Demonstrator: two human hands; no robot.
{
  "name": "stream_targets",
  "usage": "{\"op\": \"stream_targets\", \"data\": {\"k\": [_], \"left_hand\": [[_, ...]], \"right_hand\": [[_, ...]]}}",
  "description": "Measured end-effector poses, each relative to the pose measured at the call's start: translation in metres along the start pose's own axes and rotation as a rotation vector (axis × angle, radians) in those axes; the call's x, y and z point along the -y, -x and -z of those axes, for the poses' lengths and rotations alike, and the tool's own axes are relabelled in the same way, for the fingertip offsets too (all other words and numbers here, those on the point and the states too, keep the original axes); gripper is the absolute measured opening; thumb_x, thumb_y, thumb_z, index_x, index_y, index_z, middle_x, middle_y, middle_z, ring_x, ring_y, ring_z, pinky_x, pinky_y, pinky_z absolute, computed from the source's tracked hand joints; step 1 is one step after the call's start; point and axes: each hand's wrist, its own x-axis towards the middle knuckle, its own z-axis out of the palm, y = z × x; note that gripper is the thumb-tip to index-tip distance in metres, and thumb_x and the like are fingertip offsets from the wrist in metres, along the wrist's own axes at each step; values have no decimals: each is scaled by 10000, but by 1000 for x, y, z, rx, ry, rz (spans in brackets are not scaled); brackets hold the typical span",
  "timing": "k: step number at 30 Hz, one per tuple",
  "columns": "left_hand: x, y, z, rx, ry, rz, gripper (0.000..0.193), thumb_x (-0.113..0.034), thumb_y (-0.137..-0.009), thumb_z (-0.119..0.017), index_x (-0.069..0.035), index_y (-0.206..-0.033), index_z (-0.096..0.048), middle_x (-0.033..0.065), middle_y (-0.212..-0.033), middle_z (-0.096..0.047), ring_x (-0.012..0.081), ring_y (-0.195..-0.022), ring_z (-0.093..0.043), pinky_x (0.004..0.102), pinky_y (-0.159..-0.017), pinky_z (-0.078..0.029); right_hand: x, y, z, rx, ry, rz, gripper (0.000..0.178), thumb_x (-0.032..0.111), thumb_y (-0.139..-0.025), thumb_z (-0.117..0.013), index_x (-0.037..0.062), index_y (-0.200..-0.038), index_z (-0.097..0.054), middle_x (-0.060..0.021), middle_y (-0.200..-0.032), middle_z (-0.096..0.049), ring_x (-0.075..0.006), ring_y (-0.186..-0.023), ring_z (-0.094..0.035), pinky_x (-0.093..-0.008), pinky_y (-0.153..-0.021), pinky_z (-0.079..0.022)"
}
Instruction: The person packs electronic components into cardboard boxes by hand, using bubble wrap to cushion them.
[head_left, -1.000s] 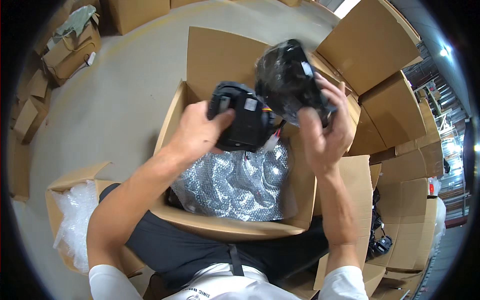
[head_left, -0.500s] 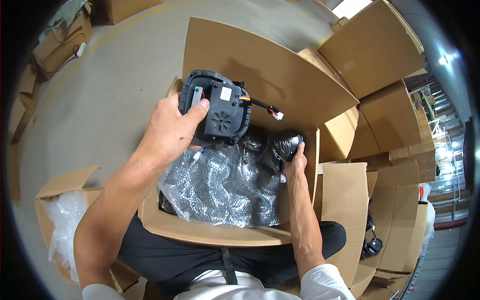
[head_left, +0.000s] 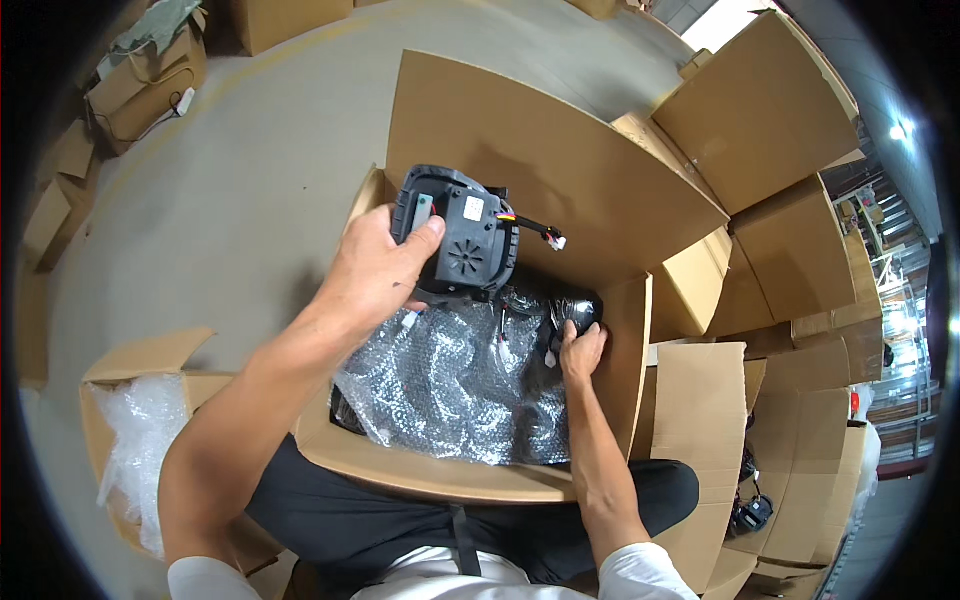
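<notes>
My left hand point(head_left: 385, 255) is closed on the left edge of a black plastic housing point(head_left: 468, 240), its thumb on top. The housing has a slotted round vent, a white label and a wire bundle with a white connector point(head_left: 556, 242). It is held above an open cardboard box point(head_left: 440, 478). Inside the box, at the right, sits a second dark unit point(head_left: 576, 306) with a glossy surface. My right hand point(head_left: 583, 350) grips its near edge, with the fingertips partly hidden. Clear bubble wrap point(head_left: 430, 385) covers much of the box's contents beside it.
The box's tall far flap point(head_left: 540, 160) stands up. At the left is a smaller box point(head_left: 200, 395) with bubble wrap in it. Stacked cartons point(head_left: 755, 110) rise at the right, above an open carton holding a black unit point(head_left: 752, 513). More cartons point(head_left: 150, 90) stand at the far left.
The dark unit at the right has gone lower into the box, and my right hand has shifted to its near edge. My left hand still holds the housing over the box.
</notes>
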Motion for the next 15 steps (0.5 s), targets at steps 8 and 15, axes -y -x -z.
{"op": "stream_targets", "data": {"k": [8, 15], "left_hand": [[8, -11, 9, -39, -12, 35, 336, -235, -1005, -580, 89, -1043, -660, 159, -921, -707, 232, -778, -723, 367, -595, -617], [-2, 0, 15, 64, -229, -124, 691, -572, -993, -575, 105, -1106, -652, 156, -966, -672, 158, -880, -620, 314, -764, -522]], "right_hand": [[212, 30, 138, 95, -503, 890, 848, 274, -745, -872, -35, -1428, -476, -237, -1481, -465, -404, -1376, -438, -482, -1151, -356], [268, 50, 122, 598, -561, 543, 420, 198, -880, -755, -62, -1174, -607, -132, -1024, -715, -243, -897, -703, -349, -814, -554]]}}
